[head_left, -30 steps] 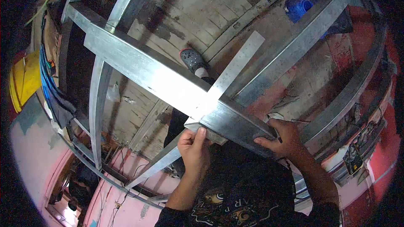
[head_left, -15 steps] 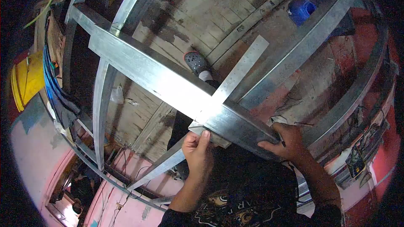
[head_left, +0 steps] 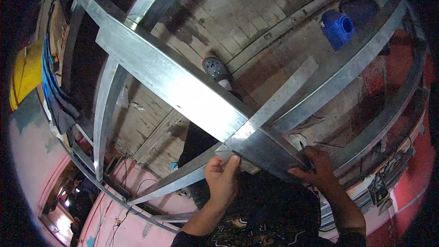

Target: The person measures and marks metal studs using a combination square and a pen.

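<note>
A wide, shiny metal beam (head_left: 169, 80) runs diagonally across the view. Across its near part lies a flat metal square, its long blade (head_left: 286, 93) pointing up and right. My left hand (head_left: 222, 174) is closed on the short end of the square, thumb on top, at the beam's near edge. At the beam's right end, my right hand (head_left: 315, 167) has its thumb against the metal and holds a thin dark pen-like tool between its fingers.
Other metal bars (head_left: 338, 84) of the frame cross below and right. A blue container (head_left: 337, 29) stands on the wooden floor (head_left: 219, 23). A foot in a grey clog (head_left: 215, 67) shows beyond the beam. Yellow material (head_left: 26, 73) and dark blue cloth (head_left: 57, 93) are at the left.
The view has shifted slightly. The square and my left hand appear a little farther right, with the square still across the beam. My right hand remains at the beam's right end.
</note>
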A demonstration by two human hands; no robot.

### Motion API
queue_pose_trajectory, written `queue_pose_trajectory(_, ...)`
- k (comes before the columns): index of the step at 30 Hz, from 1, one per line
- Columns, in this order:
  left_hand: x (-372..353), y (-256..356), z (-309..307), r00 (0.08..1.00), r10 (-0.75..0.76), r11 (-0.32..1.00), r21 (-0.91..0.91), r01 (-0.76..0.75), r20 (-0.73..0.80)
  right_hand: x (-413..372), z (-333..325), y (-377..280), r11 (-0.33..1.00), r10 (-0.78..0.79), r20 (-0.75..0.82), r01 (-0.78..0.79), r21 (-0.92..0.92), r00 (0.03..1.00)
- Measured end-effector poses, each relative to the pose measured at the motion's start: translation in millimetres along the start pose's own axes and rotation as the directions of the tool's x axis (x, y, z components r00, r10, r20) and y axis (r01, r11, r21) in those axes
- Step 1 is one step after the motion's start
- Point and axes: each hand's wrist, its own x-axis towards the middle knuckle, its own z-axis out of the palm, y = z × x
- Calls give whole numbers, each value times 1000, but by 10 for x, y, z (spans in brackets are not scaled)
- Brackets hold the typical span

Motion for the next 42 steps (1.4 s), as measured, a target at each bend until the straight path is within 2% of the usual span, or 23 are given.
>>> queue_pose_trajectory(2, -6, -4, 7, 1000, -2, 997, -76, 3, 17, 6, 10, -3, 999, -18, -23, 19, 27, 1000)
queue_pose_trajectory(12, -5, 9, 42, 1000, 17, 997, -79, -16, 16, -6, -13, -47, 994, -32, -64, 39, 102, 997)
queue_pose_trajectory(14, 5, 32, 47, 1000, -27, 998, -51, 27, 2, 6, -41, -57, 999, -22, 22, 22, 25, 1000)
queue_pose_trajectory(18, 2, -21, 17, 1000, 15, 999, -50, -14, 16, -1, -84, -109, 996, 37, 88, -44, 77, 995)
queue_pose_trajectory(20, 9, -30, 15, 999, 33, 999, -7, -33, 25, -15, -80, -186, 991, -68, -17, 70, 113, 998)
queue_pose_trajectory(24, 8, -9, 93, 990, 121, 991, -60, -117, 71, -49, -40, -92, 984, -122, -71, 130, 123, 990)
queue_pose_trajectory(26, -32, 31, 160, 998, 56, 995, -88, -53, 32, -78, -54, -119, 995, -47, -40, 50, 86, 998)
queue_pose_trajectory(29, -16, -51, 124, 995, 92, 989, -121, -85, 49, -107, -42, -192, 999, -50, -99, 48, -20, 994)
queue_pose_trajectory(36, 16, -118, 127, 991, 130, 980, -155, -122, 44, -141, 122, -34, 999, -44, -151, 40, -28, 988)
queue_pose_trajectory(38, 14, -119, 125, 989, 136, 978, -169, -123, 67, -144, 153, 0, 999, 5, -170, -13, -49, 985)
queue_pose_trajectory(42, 28, -126, 129, 987, 142, 976, -177, -127, 69, -294, 59, -224, 1000, -28, -185, 26, -10, 982)
